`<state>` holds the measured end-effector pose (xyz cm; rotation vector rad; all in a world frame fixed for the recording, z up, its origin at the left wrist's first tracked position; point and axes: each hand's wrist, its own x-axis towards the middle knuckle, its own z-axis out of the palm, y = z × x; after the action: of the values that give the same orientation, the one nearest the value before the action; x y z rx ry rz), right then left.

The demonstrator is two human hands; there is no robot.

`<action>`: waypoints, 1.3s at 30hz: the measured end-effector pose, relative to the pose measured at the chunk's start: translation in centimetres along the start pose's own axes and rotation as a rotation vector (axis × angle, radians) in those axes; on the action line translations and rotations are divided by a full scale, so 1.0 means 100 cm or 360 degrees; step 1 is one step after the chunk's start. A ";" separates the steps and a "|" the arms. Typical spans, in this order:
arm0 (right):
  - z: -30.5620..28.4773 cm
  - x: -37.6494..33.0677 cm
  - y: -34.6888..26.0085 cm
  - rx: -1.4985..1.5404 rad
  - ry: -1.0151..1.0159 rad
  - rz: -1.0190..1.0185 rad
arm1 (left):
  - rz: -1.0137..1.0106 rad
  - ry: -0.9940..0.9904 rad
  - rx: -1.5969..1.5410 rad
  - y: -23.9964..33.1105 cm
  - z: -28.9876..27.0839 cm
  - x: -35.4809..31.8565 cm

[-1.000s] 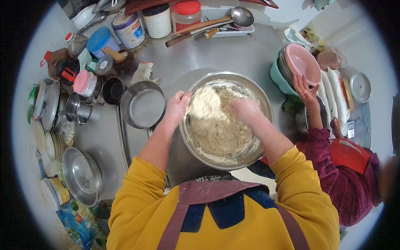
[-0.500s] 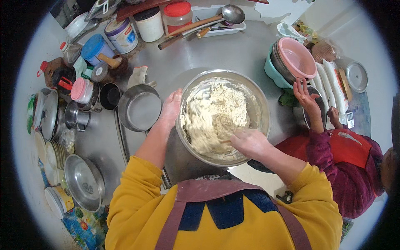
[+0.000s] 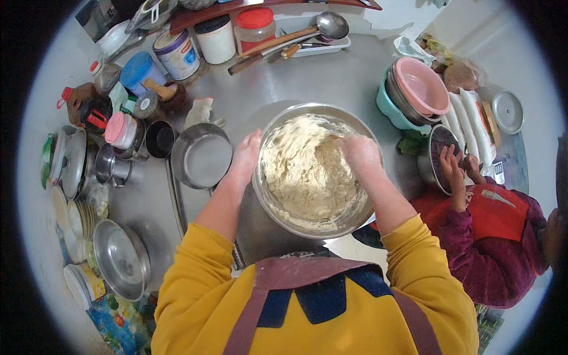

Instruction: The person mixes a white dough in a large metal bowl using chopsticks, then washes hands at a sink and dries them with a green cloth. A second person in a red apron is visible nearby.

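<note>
A large steel mixing bowl stands on the counter in front of me, holding thick, pale, lumpy dough or batter. My left hand is at the bowl's left side, its fingers along the rim. Inside the bowl, at the upper right, my right hand is closed with its fingertips down at the mixture. What it grips is mostly hidden now; a thin, light stick showed at its fingers a moment ago. Pale residue coats that hand.
To the left are an empty round pan, a wide metal bowl and several jars. A ladle lies at the back. Stacked basins stand right, near a co-worker's hands over a metal pot.
My right hand has swept from the bowl's lower right up to its upper right, and the mixture has shifted. The co-worker's raised hand has come down to the pot.
</note>
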<state>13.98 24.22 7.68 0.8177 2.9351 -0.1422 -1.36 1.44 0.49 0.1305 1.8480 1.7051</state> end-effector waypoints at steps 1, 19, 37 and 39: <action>-0.005 0.004 0.006 -0.0047 -0.0024 0.0113 | 0.0052 0.0018 0.0085 0.000 0.000 0.001; 0.010 -0.016 -0.047 -0.0112 -0.0044 -0.0986 | 0.0139 0.0018 0.0234 -0.006 -0.001 0.001; -0.030 -0.076 0.024 -0.0976 -0.1011 -0.0504 | 0.0246 0.0111 0.0391 -0.011 0.002 0.002; -0.032 -0.095 0.013 -0.0904 -0.1124 -0.0608 | 0.0298 0.0083 0.0393 -0.014 0.002 0.007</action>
<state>22.59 20.82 11.81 0.0789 2.2289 0.3039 -1.37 1.69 -1.11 0.3733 2.1382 1.6070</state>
